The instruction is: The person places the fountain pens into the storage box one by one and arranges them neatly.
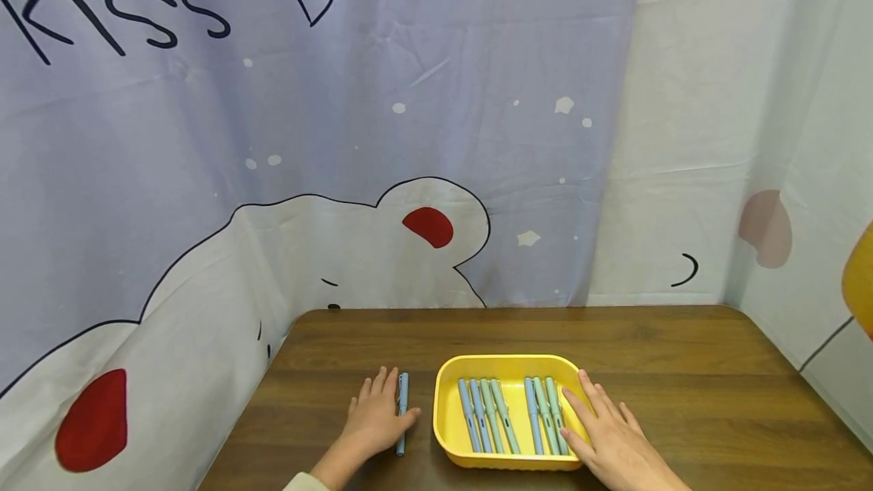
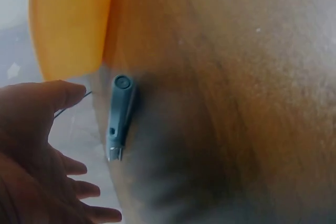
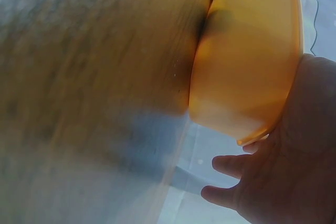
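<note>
A blue pen [image 1: 402, 414] lies on the table by my left hand [image 1: 375, 417], whose fingers are spread beside it. In the left wrist view that blue pen [image 2: 119, 116] shows end-on, with nothing gripped in the left hand [image 2: 37, 156]. My right hand [image 1: 610, 430] rests at the right rim of a yellow tray [image 1: 505, 462], its fingers straight and thumb reaching over the edge. The right wrist view shows the right hand [image 3: 283, 166] against the tray's outer wall [image 3: 244, 61]. Inside, blue pens [image 1: 470, 415] and green pens [image 1: 551, 415] lie in two groups.
The brown wooden table [image 1: 341, 347] runs back to a printed curtain [image 1: 532, 135] with bear drawings. More curtain hangs along the left and right sides.
</note>
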Motion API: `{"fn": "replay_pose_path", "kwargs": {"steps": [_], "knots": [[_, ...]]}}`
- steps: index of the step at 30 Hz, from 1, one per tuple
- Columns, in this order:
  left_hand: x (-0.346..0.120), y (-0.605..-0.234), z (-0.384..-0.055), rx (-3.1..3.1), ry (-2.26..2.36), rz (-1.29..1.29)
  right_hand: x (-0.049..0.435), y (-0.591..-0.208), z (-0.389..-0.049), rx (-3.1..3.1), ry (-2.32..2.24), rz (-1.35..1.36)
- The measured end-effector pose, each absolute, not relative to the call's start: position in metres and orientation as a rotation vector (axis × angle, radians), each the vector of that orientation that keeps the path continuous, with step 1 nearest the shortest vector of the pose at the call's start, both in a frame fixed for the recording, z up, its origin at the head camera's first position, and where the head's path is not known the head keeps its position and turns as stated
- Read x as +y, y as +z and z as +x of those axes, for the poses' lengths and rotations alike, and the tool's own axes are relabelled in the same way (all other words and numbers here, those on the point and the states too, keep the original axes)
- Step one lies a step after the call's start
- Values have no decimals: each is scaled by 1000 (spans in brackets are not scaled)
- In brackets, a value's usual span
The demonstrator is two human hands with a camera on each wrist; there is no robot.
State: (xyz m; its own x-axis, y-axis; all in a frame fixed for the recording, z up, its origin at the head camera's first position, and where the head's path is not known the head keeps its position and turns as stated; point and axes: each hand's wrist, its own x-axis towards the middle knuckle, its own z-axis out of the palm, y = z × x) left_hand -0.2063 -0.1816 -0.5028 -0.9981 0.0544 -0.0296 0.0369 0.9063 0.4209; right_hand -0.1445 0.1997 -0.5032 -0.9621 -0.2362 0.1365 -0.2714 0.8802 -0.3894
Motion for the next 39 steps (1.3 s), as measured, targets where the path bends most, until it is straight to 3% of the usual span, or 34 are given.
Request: {"fn": "replay_pose_path", "kwargs": {"steps": [15,39], "knots": [[-173,-515,-209,3100,470,51,200,-503,-145,-3011,680,395],[-178,-499,-214,3167,442,144,200,-502,-146,-3005,696,393]]}}
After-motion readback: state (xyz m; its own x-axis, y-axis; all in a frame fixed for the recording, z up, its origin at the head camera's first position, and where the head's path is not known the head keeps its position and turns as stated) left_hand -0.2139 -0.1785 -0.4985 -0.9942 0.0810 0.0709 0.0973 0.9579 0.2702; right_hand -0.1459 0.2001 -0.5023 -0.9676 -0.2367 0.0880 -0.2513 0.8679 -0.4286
